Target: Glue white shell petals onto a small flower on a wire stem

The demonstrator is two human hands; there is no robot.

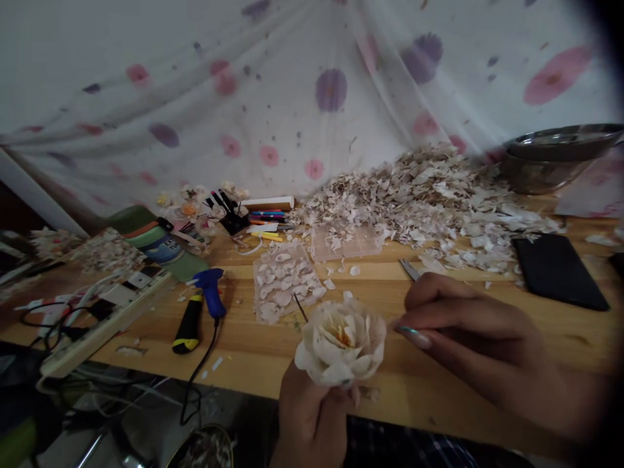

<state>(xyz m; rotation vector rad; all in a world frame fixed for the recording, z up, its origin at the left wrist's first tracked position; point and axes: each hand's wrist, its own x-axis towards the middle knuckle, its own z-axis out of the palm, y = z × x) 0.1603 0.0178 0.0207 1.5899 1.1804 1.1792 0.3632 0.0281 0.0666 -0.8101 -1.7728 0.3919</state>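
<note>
A cream-white handmade flower (341,344) with layered petals and a yellow-orange centre faces up over the table's front edge. My left hand (312,416) is closed around its underside, so the grip point is hidden by the petals. Just right of the flower, my right hand (468,344) is closed in a pinch, its fingertips close to the outer petals. Whatever those fingers hold, if anything, is too small to make out. Metal tips of a tool (409,269) show behind the right hand; the rest of it is hidden.
Behind lie a petal-filled clear tray (285,281), a second tray (346,246) and a large heap of pale flakes (419,188). Leftward are a blue glue gun (211,292), a green bottle (156,244) and a power strip (107,318). A black phone-like slab (560,270) and metal bowl (550,162) stand right.
</note>
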